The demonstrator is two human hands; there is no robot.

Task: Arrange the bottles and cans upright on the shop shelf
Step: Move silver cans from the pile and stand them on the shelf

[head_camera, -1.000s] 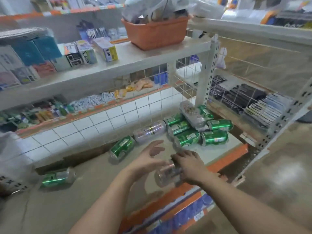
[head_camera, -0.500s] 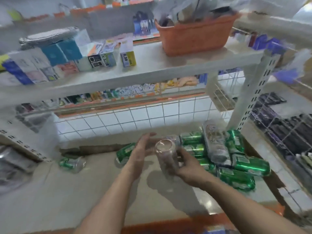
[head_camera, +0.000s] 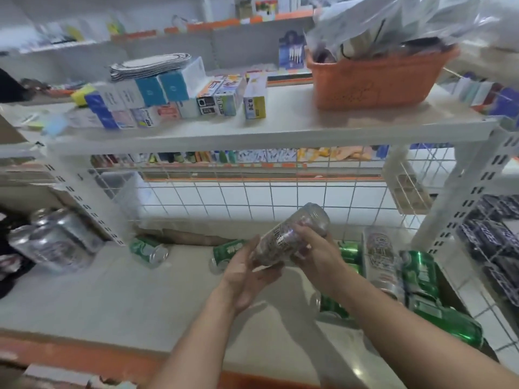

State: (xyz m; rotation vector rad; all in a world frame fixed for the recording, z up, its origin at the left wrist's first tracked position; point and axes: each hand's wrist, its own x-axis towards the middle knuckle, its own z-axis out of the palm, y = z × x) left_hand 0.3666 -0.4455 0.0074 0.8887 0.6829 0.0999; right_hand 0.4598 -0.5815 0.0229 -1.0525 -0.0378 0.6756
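Observation:
A silver can [head_camera: 292, 234] hangs tilted above the lower shelf [head_camera: 112, 299], held by both hands. My left hand [head_camera: 247, 273] cups its lower end and my right hand [head_camera: 314, 254] grips its upper side. To the right lies a heap of green cans [head_camera: 421, 273] on their sides, with one tall silver can [head_camera: 379, 259] among them. Two more green cans [head_camera: 147, 249] [head_camera: 224, 254] lie on their sides near the back of the shelf.
A wire grid [head_camera: 252, 197] backs the shelf and white slotted posts [head_camera: 463, 203] frame it. The shelf above holds small boxes [head_camera: 219, 99] and an orange basket [head_camera: 376, 80]. Silver cans [head_camera: 53, 237] stand in the bay at left. Dark packs [head_camera: 494, 234] fill the right bay.
The can has risen from the shelf's front edge and tipped with its top pointing away. My left hand closed under it. The view swung left and upward.

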